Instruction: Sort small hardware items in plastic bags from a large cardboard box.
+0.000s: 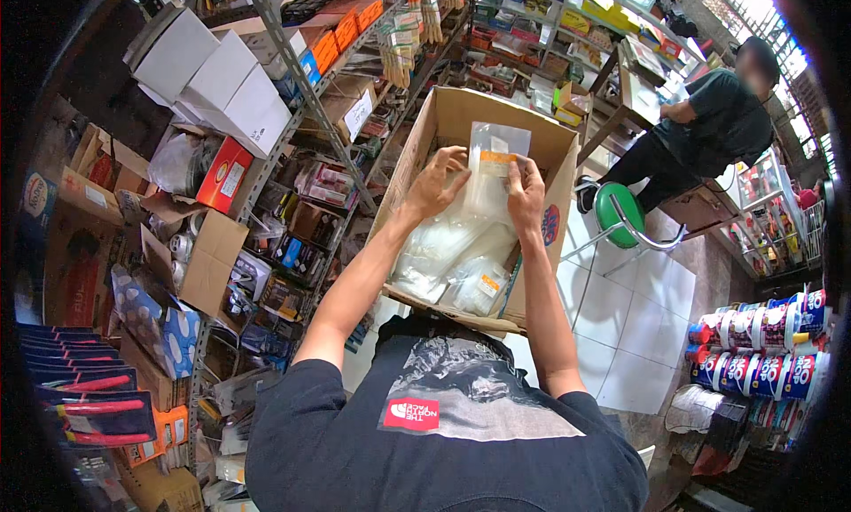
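My right hand [527,186] grips the edge of a clear plastic packet [488,186] with an orange label, held upright over an opened cardboard box [565,143]. Beside the packet's other edge is my left hand [437,183], fingers apart and curled, with nothing seen in it. Below both hands, inside the box, lie several more clear packets of whitish, thin items [432,246]. One packet [480,286] near the box's closest wall bears an orange and white label. What the packets contain cannot be told for certain.
Metal shelving [292,53] packed with boxes runs along the left. At the right are a green stool [618,214] and a person [721,113] by a wooden table [631,100]. Stacked paint tubs [764,372] stand at the lower right.
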### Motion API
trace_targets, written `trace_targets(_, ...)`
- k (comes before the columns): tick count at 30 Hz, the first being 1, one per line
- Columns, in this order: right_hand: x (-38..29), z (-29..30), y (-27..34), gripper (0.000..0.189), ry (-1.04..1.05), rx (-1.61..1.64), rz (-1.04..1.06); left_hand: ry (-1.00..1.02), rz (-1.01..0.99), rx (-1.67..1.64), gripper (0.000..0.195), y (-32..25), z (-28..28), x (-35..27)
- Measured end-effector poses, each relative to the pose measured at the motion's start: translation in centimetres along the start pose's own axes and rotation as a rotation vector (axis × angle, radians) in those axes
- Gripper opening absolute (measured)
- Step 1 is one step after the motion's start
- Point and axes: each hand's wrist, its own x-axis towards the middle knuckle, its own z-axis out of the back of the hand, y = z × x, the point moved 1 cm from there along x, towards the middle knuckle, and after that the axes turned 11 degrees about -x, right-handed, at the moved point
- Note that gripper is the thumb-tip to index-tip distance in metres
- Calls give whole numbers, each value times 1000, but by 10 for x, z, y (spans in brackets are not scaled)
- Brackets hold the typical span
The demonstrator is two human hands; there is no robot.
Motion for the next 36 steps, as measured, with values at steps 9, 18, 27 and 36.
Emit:
trace_targets(9,-7,-1,7,23,94,-27,23,-102,196,-291,32,-13,5,2)
trace_targets(18,-26,-12,35,19,410,100,74,-512,212,-430,17,-83,16,-41)
trace_targets(27,-91,-36,121,20,753,92,118,-617,322,-260,15,-175,58,-154)
trace_targets(36,-302,-125,159,15,1249,114,160,-845,353,-96,16,-267,65,-376)
